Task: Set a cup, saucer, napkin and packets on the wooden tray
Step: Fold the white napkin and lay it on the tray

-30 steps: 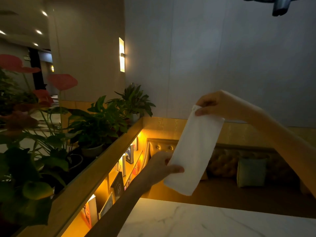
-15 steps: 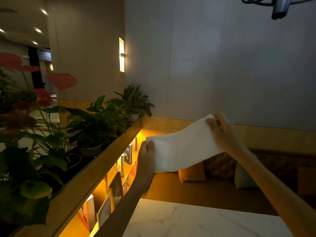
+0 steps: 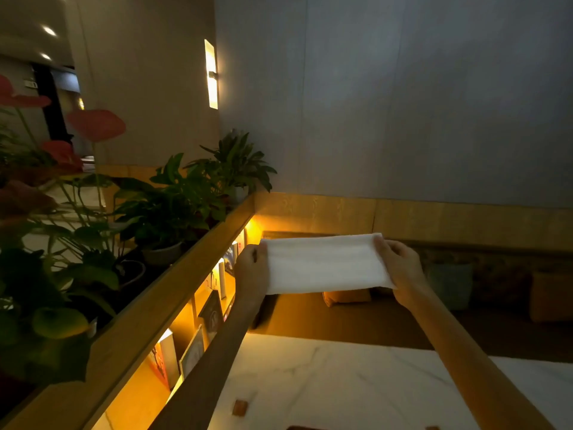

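Whereas one second ago the napkin (image 3: 325,263) hung nearly upright from the right hand (image 3: 400,271), it is now turned level and stretched flat in the air above the far edge of the marble table (image 3: 356,377), the left hand (image 3: 251,268) pinching its left end and the right hand pinching its right end between thumb and closed fingers. This suggests the napkin is squared up for laying down, yet it is not on the tray. No tray, cup or saucer can be identified; only two small brown pieces (image 3: 240,408) lie on the table below the napkin.
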The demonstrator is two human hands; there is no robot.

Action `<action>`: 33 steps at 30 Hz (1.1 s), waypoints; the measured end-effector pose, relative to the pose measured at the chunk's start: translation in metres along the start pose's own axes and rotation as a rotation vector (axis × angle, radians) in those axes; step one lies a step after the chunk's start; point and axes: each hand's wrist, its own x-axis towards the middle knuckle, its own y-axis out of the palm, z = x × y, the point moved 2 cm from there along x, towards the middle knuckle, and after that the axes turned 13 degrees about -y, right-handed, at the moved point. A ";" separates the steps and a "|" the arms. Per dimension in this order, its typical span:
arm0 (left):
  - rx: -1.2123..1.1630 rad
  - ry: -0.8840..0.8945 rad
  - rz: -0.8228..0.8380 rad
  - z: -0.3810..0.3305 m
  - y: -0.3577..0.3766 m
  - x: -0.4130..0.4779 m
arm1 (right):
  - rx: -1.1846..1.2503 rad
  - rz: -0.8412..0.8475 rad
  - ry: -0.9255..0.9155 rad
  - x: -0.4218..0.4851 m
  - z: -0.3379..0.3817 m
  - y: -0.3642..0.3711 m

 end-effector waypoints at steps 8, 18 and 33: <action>0.280 0.001 -0.007 0.043 0.034 -0.027 | -0.043 0.051 0.150 -0.059 -0.056 0.040; 0.314 0.093 0.160 0.054 0.060 -0.065 | 0.071 -0.032 0.076 -0.096 -0.047 0.090; -0.026 -0.198 0.480 0.061 0.041 -0.063 | -0.070 0.340 -0.051 -0.087 -0.031 0.066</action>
